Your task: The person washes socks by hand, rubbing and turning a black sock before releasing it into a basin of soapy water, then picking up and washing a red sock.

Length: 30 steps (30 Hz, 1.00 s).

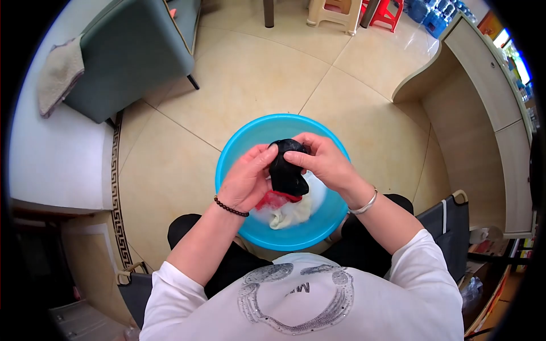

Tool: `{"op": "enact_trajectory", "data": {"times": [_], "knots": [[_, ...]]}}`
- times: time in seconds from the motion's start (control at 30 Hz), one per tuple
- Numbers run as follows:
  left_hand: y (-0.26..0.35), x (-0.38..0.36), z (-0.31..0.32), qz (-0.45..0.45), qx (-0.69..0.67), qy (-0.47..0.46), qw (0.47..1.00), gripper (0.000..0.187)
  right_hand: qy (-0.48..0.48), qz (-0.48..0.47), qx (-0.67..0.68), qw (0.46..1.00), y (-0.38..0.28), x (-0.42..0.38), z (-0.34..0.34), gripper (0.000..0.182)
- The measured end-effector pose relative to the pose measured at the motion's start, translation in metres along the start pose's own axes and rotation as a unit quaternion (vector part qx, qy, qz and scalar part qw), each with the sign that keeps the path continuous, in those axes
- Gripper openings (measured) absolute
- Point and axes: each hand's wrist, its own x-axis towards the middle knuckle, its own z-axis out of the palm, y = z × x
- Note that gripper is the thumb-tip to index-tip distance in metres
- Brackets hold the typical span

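1. Shirt [296, 310] print: "M" legible, rest unclear.
2. L hand [248, 173] + R hand [325, 162] both pinching 1 blk cloth [288, 173], over 1 blue basin [230, 142].
3. In basin: 1 red cloth [270, 200], 1 cream cloth [291, 213], suds [319, 192].

Both arms reach forward, with the left hand [323, 160] and right hand [250, 175] close together, fingers bent.

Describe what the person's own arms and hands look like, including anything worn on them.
Both arms come out of loose white sleeves that end near the elbows. The left hand has a bracelet of small, round, dark beads at its wrist; the right hand has a smooth silver bangle. Neither hand wears a glove.
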Motion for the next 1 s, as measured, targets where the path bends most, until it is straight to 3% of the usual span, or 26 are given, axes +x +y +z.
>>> {"op": "enact_trajectory", "data": {"times": [0.2,0.33,0.4,0.43,0.6,0.67,0.77,0.83,1.0], "knots": [[0.006,-0.001,0.015,-0.040,-0.061,-0.041,0.996,0.035,0.042,0.033,0.125,0.991,0.005,-0.007,-0.001,0.020],[0.002,0.005,0.023,-0.081,-0.127,-0.091,0.984,0.042,0.003,0.059,0.214,0.975,0.012,-0.004,-0.011,0.028],[-0.004,0.010,0.016,-0.090,-0.126,-0.073,0.985,0.044,-0.018,0.066,0.241,0.968,0.017,-0.003,-0.012,0.031],[-0.006,0.012,0.013,-0.093,-0.130,-0.055,0.986,0.045,0.016,0.100,0.283,0.954,0.018,-0.003,-0.011,0.033],[-0.008,0.015,-0.001,-0.028,0.003,-0.020,0.999,0.030,0.063,0.155,0.345,0.924,0.014,0.000,-0.003,0.028],[-0.010,0.020,-0.009,0.005,0.066,0.003,0.998,0.024,0.066,0.047,0.122,0.989,0.018,0.001,-0.001,0.022],[-0.013,0.024,-0.017,0.017,0.065,0.020,0.998,0.021,0.056,0.067,0.088,0.992,0.027,0.007,-0.013,0.019],[-0.011,0.025,-0.016,0.005,0.144,0.019,0.989,0.023,0.097,0.086,0.100,0.986,0.025,0.009,-0.015,0.019],[-0.015,0.025,-0.015,0.001,0.111,0.025,0.994,0.019,0.090,0.073,0.061,0.991,0.027,0.009,-0.017,0.017]]}}
